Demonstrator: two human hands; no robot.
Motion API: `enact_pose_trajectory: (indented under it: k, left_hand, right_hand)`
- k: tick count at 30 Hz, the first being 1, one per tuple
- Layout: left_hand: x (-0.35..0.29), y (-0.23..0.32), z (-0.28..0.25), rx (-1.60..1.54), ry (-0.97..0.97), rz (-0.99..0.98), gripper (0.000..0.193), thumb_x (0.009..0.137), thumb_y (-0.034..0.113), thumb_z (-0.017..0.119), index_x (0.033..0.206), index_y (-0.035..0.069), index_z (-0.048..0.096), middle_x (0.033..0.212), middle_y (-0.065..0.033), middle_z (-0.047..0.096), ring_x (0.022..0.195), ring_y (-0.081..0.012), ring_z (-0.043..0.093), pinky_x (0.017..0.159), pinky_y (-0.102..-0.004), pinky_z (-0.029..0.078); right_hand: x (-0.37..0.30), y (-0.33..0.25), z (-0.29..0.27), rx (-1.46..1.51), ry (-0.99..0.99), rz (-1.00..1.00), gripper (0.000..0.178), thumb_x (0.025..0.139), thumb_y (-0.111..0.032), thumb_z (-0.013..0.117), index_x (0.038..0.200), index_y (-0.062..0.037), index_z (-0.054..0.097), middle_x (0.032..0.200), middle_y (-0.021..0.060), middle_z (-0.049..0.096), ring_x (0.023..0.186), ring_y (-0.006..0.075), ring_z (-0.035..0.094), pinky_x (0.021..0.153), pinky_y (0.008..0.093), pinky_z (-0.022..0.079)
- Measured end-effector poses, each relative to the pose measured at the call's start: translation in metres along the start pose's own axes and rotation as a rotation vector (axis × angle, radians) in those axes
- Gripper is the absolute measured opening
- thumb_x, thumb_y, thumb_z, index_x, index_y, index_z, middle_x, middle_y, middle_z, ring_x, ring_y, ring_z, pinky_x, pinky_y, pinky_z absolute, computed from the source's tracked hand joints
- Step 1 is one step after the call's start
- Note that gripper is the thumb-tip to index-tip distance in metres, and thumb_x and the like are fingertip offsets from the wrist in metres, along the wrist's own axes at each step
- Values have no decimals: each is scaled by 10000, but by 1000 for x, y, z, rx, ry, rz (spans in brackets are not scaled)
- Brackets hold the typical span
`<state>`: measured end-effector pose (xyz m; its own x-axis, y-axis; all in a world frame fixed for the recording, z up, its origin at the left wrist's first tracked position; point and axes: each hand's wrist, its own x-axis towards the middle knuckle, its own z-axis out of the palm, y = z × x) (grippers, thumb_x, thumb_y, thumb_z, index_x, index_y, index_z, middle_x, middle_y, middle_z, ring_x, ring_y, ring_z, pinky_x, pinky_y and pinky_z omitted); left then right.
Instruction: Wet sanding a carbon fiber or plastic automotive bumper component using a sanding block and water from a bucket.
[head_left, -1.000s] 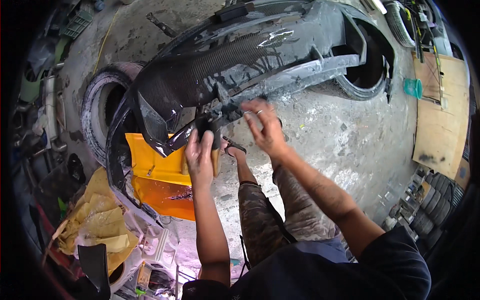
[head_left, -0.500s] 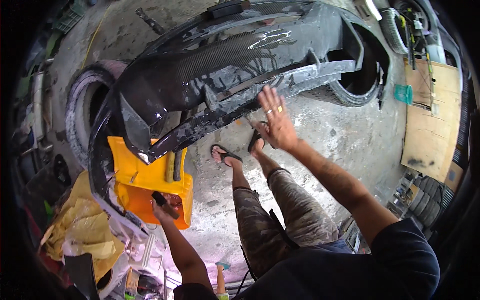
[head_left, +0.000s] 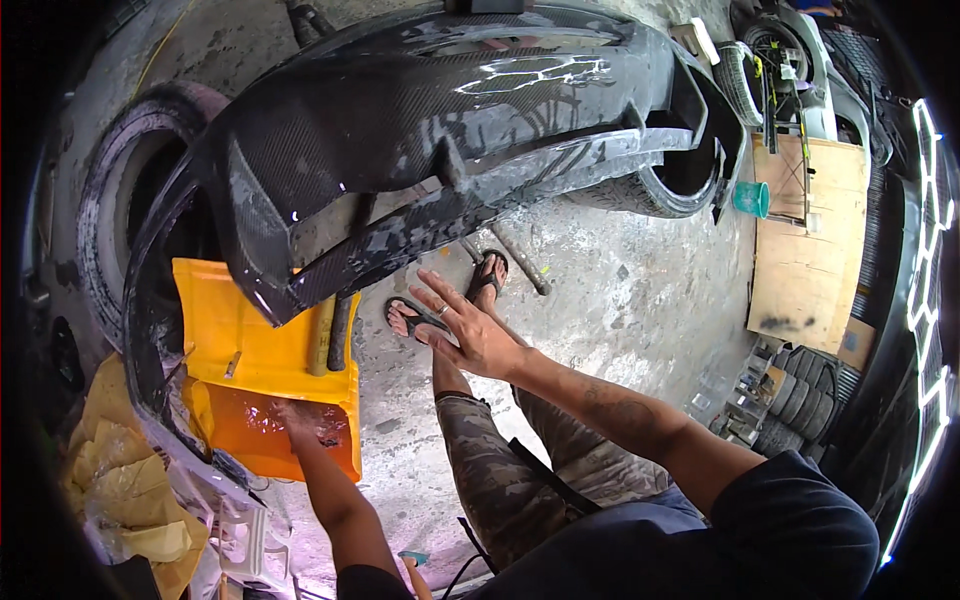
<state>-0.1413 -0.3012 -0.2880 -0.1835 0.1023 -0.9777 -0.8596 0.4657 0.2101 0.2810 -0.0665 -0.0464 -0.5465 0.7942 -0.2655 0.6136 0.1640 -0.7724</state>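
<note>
Bumper [head_left: 400, 130]: one, black, ahead of both hands. Right hand [head_left: 468, 335] is near its lower edge, apart from it, fingers extended, holding nothing. Left hand [head_left: 295, 418] is down inside one yellow tub [head_left: 225, 310], grip hidden, can't tell. Two sandals [head_left: 425, 320], one teal bucket [head_left: 751, 199] far right

This is a car-body workshop: a large carbon-weave bumper [head_left: 400, 125] extends over a stained concrete floor [head_left: 620, 300], a loose tyre [head_left: 100, 205] sits toward the floor's left edge, a smaller-looking tyre [head_left: 734, 88] near its upper right corner, and a plywood sheet [head_left: 805, 260] along its right edge.
</note>
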Motion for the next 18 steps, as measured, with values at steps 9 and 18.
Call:
enact_pose_trajectory:
  k: [9, 18]
  left_hand:
    - [-15, 1, 0, 137, 108, 236, 497, 910, 200, 720, 1333, -10, 564, 1270, -77, 626, 1171, -218, 569, 1043, -372, 430]
    - [-101, 6, 2, -98, -137, 572, 532, 955, 183, 674, 1435, 68, 477, 1356, -75, 569, 1235, -230, 537, 1022, -378, 455]
  right_hand:
    - [15, -14, 32, 148, 134, -99, 544, 996, -231, 592, 1478, -66, 401, 1551, 211, 345, 1362, 415, 454, 1061, 475, 476]
    - [19, -23, -1, 215, 14, 114, 375, 1001, -206, 592, 1303, 17, 589, 1225, 191, 666, 1108, 349, 664, 895, 424, 551]
